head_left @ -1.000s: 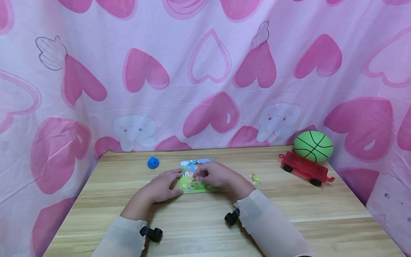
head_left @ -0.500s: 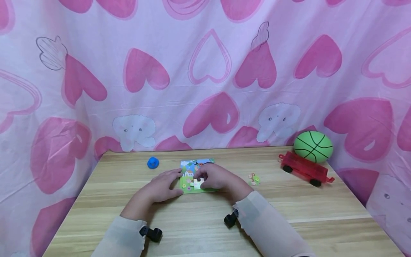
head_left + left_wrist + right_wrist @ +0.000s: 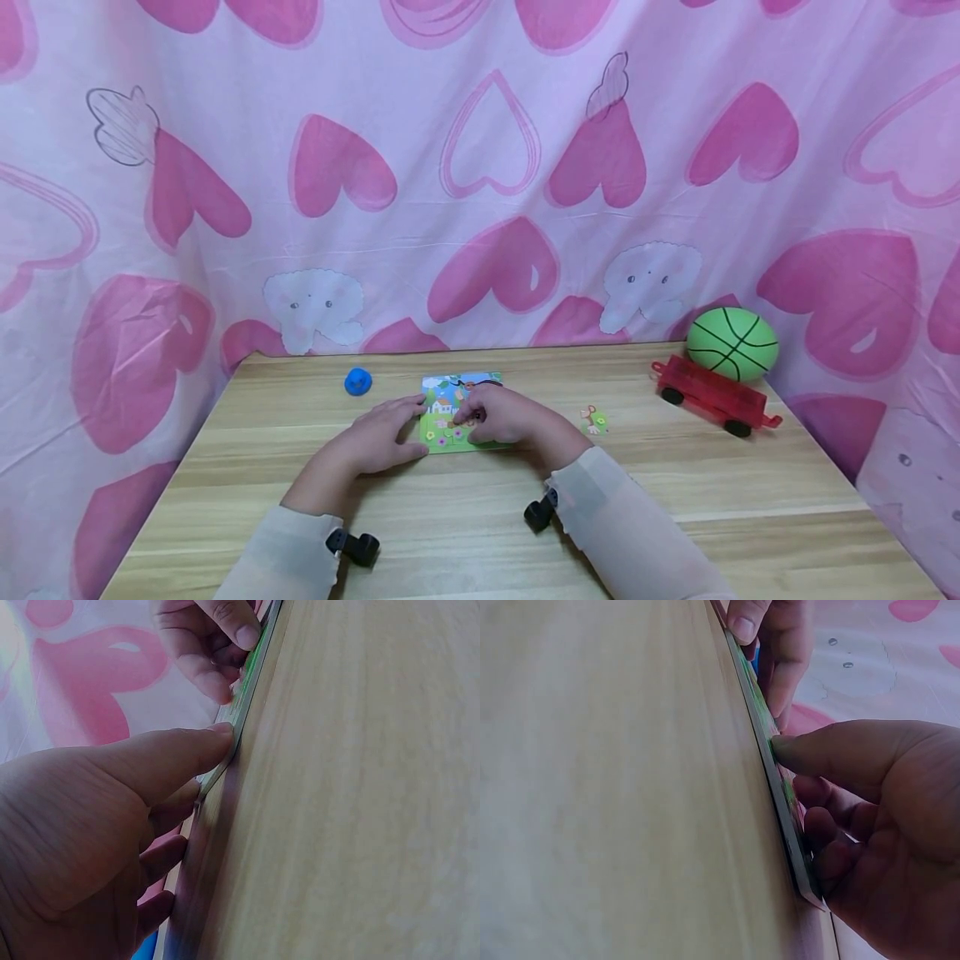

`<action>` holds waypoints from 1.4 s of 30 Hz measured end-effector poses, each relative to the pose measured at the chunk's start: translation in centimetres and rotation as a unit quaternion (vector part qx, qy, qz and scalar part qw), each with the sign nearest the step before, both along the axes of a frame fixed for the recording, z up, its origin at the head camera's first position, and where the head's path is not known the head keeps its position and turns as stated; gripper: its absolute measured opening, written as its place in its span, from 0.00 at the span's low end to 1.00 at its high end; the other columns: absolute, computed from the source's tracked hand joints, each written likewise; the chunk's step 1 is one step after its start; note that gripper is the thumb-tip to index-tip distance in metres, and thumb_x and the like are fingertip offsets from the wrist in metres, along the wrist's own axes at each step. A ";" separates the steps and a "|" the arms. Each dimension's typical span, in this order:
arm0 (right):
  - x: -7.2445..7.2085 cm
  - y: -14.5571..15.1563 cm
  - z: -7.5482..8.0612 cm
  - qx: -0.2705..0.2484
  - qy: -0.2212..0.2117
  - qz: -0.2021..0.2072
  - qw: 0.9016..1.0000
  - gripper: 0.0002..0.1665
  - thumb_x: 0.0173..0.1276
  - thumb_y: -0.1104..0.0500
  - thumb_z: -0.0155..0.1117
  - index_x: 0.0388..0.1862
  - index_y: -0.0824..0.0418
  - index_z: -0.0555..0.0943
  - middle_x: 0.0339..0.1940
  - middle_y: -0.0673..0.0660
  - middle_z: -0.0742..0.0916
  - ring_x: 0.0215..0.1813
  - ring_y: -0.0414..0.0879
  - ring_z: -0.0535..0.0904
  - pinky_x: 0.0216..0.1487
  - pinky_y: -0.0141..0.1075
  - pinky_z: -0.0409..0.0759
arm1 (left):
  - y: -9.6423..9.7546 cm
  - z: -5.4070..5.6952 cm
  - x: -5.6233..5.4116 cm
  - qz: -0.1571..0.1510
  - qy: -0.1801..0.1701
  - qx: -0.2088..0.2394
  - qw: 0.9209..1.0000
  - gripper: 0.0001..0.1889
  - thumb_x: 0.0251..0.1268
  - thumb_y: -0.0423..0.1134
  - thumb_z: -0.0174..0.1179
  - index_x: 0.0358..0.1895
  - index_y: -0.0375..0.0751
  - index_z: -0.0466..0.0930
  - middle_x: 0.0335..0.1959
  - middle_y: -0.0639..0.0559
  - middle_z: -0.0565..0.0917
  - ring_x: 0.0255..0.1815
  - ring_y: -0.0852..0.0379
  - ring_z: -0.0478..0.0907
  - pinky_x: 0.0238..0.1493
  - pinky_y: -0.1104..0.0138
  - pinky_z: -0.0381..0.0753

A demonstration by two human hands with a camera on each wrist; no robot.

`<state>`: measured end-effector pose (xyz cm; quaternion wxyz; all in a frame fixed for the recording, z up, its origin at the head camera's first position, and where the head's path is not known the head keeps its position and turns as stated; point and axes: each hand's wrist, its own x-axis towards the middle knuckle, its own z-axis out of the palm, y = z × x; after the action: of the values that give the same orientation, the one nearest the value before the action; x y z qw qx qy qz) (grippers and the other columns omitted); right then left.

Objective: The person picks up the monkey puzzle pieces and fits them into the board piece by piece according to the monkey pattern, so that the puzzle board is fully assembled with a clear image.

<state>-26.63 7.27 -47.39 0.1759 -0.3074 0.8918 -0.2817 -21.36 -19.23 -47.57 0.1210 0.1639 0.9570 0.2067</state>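
A colourful jigsaw puzzle board (image 3: pixel 442 446) with a house, sky and flowers lies flat on the table. My left hand (image 3: pixel 384 435) rests at the board's left edge, its thumb touching the near corner and its fingers spread along the side. On the right part of the picture, my right hand (image 3: pixel 504 415) touches the pieces with index finger and thumb apart, the other fingers bent. In the right wrist view, the thumb of the right hand (image 3: pixel 900 802) touches the board's near edge. A loose jigsaw piece (image 3: pixel 595 419) lies to the right.
A small blue hat-shaped object (image 3: pixel 358 382) stands behind the left hand. At the back right are a red toy wagon (image 3: pixel 712 396) and a green toy basketball (image 3: pixel 732 343). A pink heart-patterned cloth (image 3: pixel 480 200) hangs behind the wooden table (image 3: pixel 450 525).
A jigsaw piece that showed pale and shiny under the right fingers half a second ago now lies flat with its picture visible. The right hand shifted slightly; the left hand stayed still.
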 end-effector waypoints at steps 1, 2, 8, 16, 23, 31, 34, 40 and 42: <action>0.0 0.0 0.0 -0.001 0.001 0.003 1.000 0.15 0.66 0.62 0.78 0.50 0.49 0.93 0.44 0.46 0.84 0.46 0.40 0.74 0.50 0.33 0.77 | 0.0 0.0 0.0 0.000 0.000 0.000 1.000 0.40 0.71 0.59 0.69 0.81 0.49 0.70 0.87 0.54 0.64 0.89 0.41 0.58 0.85 0.35 0.58; 0.0 0.0 0.0 0.000 0.003 0.006 1.000 0.15 0.66 0.62 0.77 0.50 0.49 0.93 0.43 0.46 0.84 0.46 0.41 0.74 0.49 0.33 0.77 | 0.0 0.0 0.0 0.000 0.001 0.000 1.000 0.40 0.70 0.59 0.70 0.81 0.49 0.70 0.87 0.54 0.64 0.89 0.41 0.58 0.85 0.35 0.59; -0.1 0.2 0.1 -0.015 -0.011 0.009 1.000 0.14 0.69 0.62 0.75 0.52 0.50 0.92 0.43 0.45 0.86 0.44 0.39 0.77 0.48 0.32 0.80 | 0.0 0.0 0.0 0.000 0.000 0.000 1.000 0.39 0.71 0.58 0.70 0.80 0.49 0.70 0.87 0.54 0.65 0.89 0.42 0.58 0.86 0.36 0.59; -0.2 1.8 1.5 -0.108 -0.065 -0.051 0.991 0.19 0.74 0.58 0.72 0.63 0.55 0.87 0.46 0.49 0.89 0.49 0.43 0.82 0.51 0.35 0.84 | 0.1 0.0 0.0 -0.001 0.001 -0.003 1.000 0.39 0.71 0.58 0.69 0.81 0.49 0.70 0.87 0.53 0.64 0.89 0.41 0.58 0.85 0.35 0.59; -0.3 4.2 2.8 -0.112 -0.043 -0.085 0.989 0.18 0.76 0.53 0.71 0.63 0.49 0.88 0.44 0.48 0.87 0.48 0.46 0.80 0.50 0.37 0.83 | 0.2 0.1 0.1 0.001 0.003 -0.002 1.000 0.39 0.71 0.57 0.70 0.81 0.49 0.70 0.87 0.53 0.64 0.89 0.41 0.58 0.85 0.36 0.59; -0.5 8.8 3.0 -0.107 -0.035 -0.141 0.983 0.18 0.78 0.49 0.69 0.64 0.47 0.87 0.47 0.48 0.87 0.51 0.47 0.79 0.55 0.40 0.81 | 0.3 0.2 0.3 0.005 -0.001 -0.004 1.000 0.39 0.70 0.57 0.70 0.81 0.49 0.70 0.87 0.53 0.64 0.88 0.41 0.58 0.85 0.36 0.60; -0.8 10.6 2.8 -0.091 -0.026 -0.164 0.982 0.18 0.79 0.46 0.68 0.64 0.44 0.87 0.48 0.48 0.87 0.51 0.46 0.79 0.54 0.39 0.80 | 0.3 0.3 0.3 0.006 -0.001 -0.004 1.000 0.40 0.70 0.57 0.71 0.81 0.49 0.70 0.87 0.53 0.65 0.88 0.41 0.58 0.85 0.35 0.60; -1.1 14.0 2.2 -0.086 -0.046 -0.209 0.973 0.21 0.80 0.46 0.66 0.68 0.47 0.84 0.52 0.51 0.87 0.52 0.49 0.80 0.54 0.40 0.82 | 0.3 0.4 0.2 0.009 -0.003 -0.004 1.000 0.40 0.70 0.57 0.71 0.81 0.49 0.69 0.87 0.53 0.64 0.88 0.41 0.58 0.85 0.35 0.59; -1.2 15.1 2.0 -0.086 -0.055 -0.229 0.968 0.22 0.81 0.46 0.65 0.69 0.47 0.83 0.55 0.52 0.87 0.55 0.50 0.80 0.59 0.43 0.83 | 0.3 0.4 0.2 0.009 -0.004 -0.004 1.000 0.40 0.70 0.57 0.71 0.81 0.49 0.69 0.87 0.53 0.64 0.89 0.41 0.58 0.85 0.35 0.59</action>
<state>-27.80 22.41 -45.43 0.1291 -0.0932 0.8998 -0.4062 -21.16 -18.91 -47.17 0.1236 0.1540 0.9587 0.2048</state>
